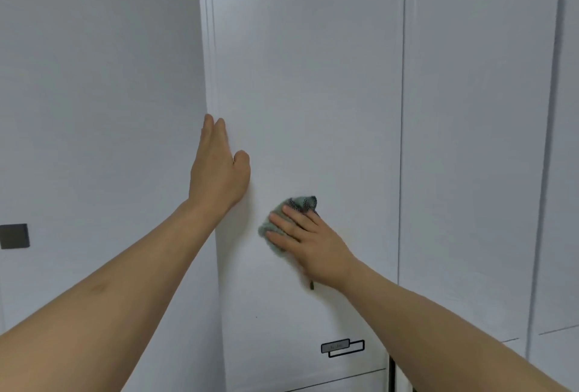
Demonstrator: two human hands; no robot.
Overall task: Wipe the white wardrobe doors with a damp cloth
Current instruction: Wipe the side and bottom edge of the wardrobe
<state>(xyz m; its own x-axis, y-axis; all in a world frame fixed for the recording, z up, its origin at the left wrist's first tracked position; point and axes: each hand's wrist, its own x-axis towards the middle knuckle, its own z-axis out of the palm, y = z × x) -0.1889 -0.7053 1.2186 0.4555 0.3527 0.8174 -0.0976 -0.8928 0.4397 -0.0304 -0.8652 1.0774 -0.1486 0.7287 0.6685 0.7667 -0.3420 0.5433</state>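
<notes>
pressing a crumpled green cloth (275,228) flat against the white wardrobe door (307,78), the right hand (308,239) has its fingers spread and fairly straight over the fabric, pointing up and to the left. the cloth bunches under them, with a dark checked corner sticking out above the fingertips; its longer side runs roughly from lower left to upper right. it sits about mid-height on the door, left of centre. the left hand (217,169) lies open and flat near the door's left edge, fingers together and pointing up, thumb out to the right, just above and left of the cloth. the door stands tall and upright, with bare white panel above and to the right of the cloth. a 2nd door (476,141) adjoins across a thin vertical seam. below the right wrist sits a small rectangular handle (343,347). a plain wall (94,78) lies left, carrying a dark switch plate (14,236).
</notes>
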